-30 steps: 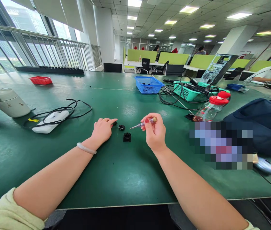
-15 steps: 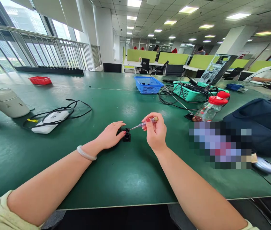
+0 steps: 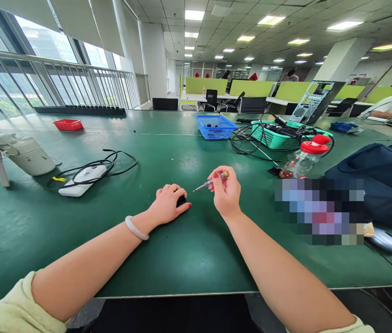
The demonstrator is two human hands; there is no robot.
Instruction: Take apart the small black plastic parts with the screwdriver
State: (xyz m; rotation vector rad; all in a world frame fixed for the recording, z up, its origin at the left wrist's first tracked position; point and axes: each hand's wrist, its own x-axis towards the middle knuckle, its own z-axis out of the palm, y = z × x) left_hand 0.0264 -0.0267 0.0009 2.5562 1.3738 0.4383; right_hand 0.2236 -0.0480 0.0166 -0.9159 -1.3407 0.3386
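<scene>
My left hand is curled over a small black part on the green tabletop, fingers round its far side and thumb along its near side. Most of that part is hidden by the hand, so I cannot tell its kind. In my right hand is a slim screwdriver with a clear purplish handle and a brass-coloured end, pinched between thumb and fingers. Its tip points left and down, a short gap from the black part.
A white power bank-like box with a black cable lies left, near a cream jug. Farther back are a red tray, a blue basket and a green basket of cables. Right stand a red-lidded jar and dark bag.
My left hand has closed further over the black part, which now shows less. The screwdriver tip, earlier at the part, is now apart from it. The view has shifted slightly.
</scene>
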